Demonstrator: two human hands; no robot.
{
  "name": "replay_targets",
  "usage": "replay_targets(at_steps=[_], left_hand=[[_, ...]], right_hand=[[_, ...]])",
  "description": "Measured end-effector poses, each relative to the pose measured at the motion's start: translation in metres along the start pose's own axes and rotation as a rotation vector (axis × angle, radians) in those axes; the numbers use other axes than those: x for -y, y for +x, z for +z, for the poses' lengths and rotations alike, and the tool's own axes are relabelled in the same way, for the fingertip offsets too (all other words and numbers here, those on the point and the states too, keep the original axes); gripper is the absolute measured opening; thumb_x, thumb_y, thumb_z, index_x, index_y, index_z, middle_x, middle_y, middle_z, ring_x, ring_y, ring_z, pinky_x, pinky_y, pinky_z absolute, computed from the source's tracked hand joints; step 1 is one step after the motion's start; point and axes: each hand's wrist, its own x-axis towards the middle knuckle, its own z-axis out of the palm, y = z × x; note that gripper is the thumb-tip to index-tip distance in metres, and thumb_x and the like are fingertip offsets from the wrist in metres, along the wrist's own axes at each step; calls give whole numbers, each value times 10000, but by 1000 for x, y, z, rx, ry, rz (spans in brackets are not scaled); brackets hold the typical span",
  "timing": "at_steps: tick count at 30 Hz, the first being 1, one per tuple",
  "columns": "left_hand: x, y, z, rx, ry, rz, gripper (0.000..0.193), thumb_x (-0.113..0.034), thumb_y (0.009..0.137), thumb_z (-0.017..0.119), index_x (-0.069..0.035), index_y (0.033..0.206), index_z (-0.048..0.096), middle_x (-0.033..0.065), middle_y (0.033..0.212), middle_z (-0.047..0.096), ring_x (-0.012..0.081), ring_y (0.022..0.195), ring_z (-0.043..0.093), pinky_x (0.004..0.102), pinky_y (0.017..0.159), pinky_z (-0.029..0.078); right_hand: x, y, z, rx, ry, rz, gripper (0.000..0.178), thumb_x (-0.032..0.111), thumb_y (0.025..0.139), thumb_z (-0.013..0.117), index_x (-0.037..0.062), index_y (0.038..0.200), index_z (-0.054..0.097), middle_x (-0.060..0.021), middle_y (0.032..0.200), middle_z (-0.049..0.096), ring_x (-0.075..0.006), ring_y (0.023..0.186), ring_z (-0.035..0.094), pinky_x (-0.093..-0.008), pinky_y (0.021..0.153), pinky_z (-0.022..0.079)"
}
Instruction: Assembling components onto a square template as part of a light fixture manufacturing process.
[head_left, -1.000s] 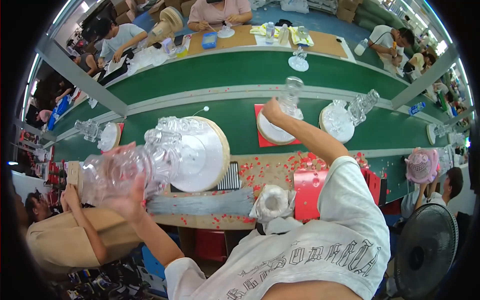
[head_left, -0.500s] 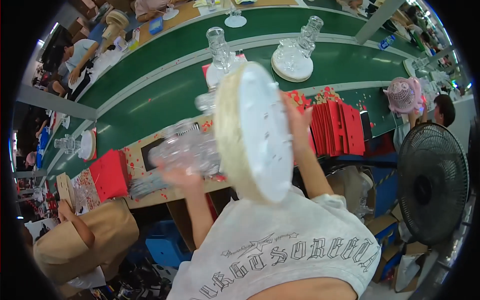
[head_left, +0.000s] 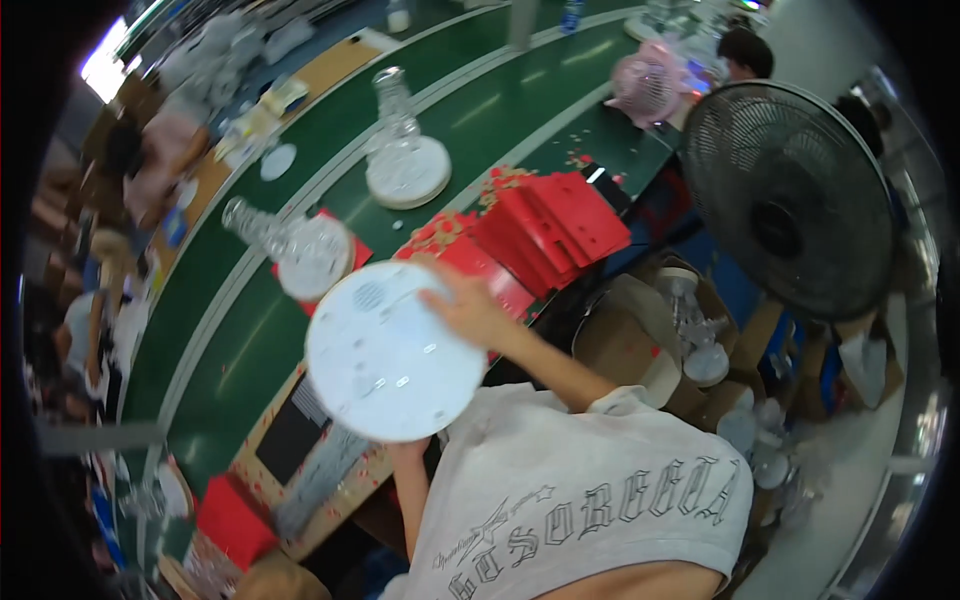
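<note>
A round white base (head_left: 385,370) is held up in front of me, its flat underside with small holes and a speaker-like grille of dots turned toward me. My right hand (head_left: 470,312) grips its upper right rim, fingers lying over the face. My left hand (head_left: 408,450) is below and behind the base, and its fingers are hidden. The clear part on the base's other side is also out of sight. Beyond the rim, a similar clear ornament on a white base (head_left: 318,255) lies on red card, and another clear ornament (head_left: 400,150) stands farther back.
Red folded cards (head_left: 545,235) stand to the right among red confetti. A green conveyor belt (head_left: 230,350) runs along the bench. At right are a black fan (head_left: 785,200), a pink fan (head_left: 648,85) and boxes of clear pieces (head_left: 700,340). Grey strips (head_left: 320,480) lie at lower left.
The base has swung from nearly edge-on to underside facing me, hiding the clear part and my left hand's fingers. My right hand stays on its rim. My view has turned right.
</note>
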Motion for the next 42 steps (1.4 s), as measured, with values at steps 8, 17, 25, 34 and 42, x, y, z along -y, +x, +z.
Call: replay_targets(at_steps=[8, 17, 25, 34, 42], left_hand=[[-154, -33, -207, -1117, -183, -86, 620, -355, 925, 564, 18, 1416, 507, 240, 1404, 546, 390, 1358, 465, 583, 1153, 260], [-139, -39, -235, -861, -88, -220, 551, -149, 833, 507, -5, 1354, 616, 146, 1396, 628, 343, 1349, 532, 534, 1180, 221], [-101, -33, -248, -891, -70, -63, 535, -106, 757, 517, -44, 1260, 691, 91, 1319, 682, 344, 1263, 577, 574, 1172, 228], [-78, -40, -229, -1360, -263, -458, 471, -107, 856, 721, 11, 1284, 563, 156, 1273, 565, 266, 1201, 506, 406, 1062, 368], [-165, -54, -215, -1006, -878, -601, 185, -91, 827, 805, 19, 765, 669, 48, 733, 674, 115, 714, 596, 272, 719, 468]], right_hand=[[58, 14, 45, 173, -511, -12, 679, 334, 969, 619, -28, 1486, 370, -318, 1143, 663, -468, 988, 673, -532, 854, 538], [98, -30, 0, 241, -605, -275, 223, 214, 972, 617, 25, 854, 593, -165, 728, 640, -416, 597, 623, -517, 547, 495], [107, -85, 14, 369, -663, -416, 92, 39, 851, 623, 8, 866, 537, -132, 710, 572, -327, 576, 628, -415, 502, 499], [89, -103, 43, 395, -540, -605, 139, -29, 796, 630, -3, 886, 527, -125, 766, 537, -293, 622, 609, -375, 515, 498], [78, -111, 52, 357, -532, -733, 204, 75, 780, 623, -16, 961, 609, -98, 825, 558, -218, 697, 632, -317, 610, 529]])
